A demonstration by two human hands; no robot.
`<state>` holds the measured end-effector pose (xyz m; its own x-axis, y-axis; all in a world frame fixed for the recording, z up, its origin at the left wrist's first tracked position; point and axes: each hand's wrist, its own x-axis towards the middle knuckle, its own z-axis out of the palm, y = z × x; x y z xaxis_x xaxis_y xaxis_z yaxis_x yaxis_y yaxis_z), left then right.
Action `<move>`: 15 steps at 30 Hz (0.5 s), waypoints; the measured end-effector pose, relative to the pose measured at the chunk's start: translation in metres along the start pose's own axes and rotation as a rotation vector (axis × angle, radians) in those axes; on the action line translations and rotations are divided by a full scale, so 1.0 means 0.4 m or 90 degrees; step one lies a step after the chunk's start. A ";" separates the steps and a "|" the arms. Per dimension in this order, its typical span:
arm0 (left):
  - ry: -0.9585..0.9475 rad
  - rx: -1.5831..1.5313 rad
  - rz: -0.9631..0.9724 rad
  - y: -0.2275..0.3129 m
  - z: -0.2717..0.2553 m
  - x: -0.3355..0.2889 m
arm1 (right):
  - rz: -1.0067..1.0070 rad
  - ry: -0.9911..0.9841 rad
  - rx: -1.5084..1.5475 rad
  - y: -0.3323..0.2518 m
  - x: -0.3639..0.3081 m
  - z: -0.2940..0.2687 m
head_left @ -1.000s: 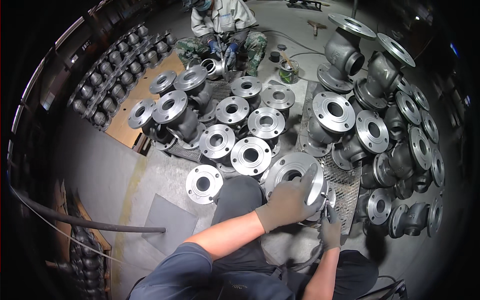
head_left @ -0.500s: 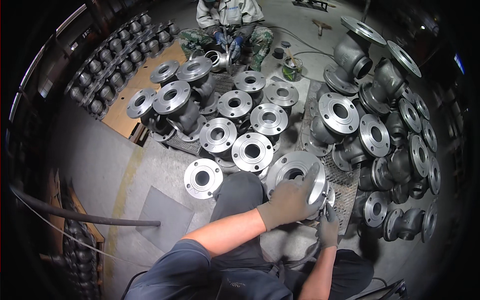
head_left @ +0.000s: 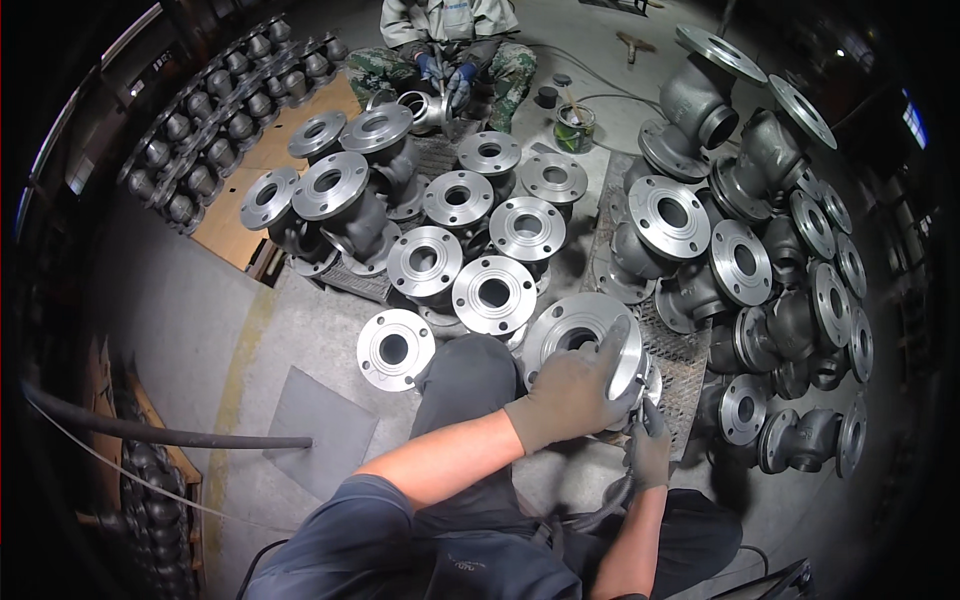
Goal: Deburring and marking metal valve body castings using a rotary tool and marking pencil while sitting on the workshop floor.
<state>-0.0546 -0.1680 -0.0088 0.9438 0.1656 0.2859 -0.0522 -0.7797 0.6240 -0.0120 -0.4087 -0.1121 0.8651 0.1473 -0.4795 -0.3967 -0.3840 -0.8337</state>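
At one flanged casting (head_left: pixel 585 313), two gloved hands (head_left: pixel 570 397).

1. From the left hand (head_left: pixel 572 398), at 9 o'clock, the knee (head_left: pixel 468 375) blocks; beyond it, wide floor (head_left: pixel 310 335) is passable.
2. At 11 o'clock, standing pipes (head_left: pixel 472 296) leave little room.
3. At 12 o'clock, behind the near pipe (head_left: pixel 550 330), a narrow gap (head_left: pixel 585 220) lies.
4. From 1 to 3 o'clock, side pipes (head_left: pixel 790 328) form a wall.
5. At 4 o'clock, the right hand (head_left: pixel 650 445) is near.
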 end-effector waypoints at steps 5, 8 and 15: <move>-0.042 0.006 -0.028 0.009 -0.014 0.004 | -0.010 -0.001 0.008 0.008 0.007 -0.004; -0.067 0.024 -0.054 0.009 -0.025 0.011 | -0.007 0.008 0.012 -0.002 0.001 0.002; -0.019 0.007 -0.044 -0.008 -0.021 -0.002 | -0.004 0.004 -0.004 -0.041 -0.009 0.019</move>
<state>-0.0579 -0.1605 -0.0048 0.9542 0.2012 0.2214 0.0164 -0.7741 0.6329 -0.0107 -0.3960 -0.0986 0.8693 0.1435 -0.4730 -0.3898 -0.3893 -0.8346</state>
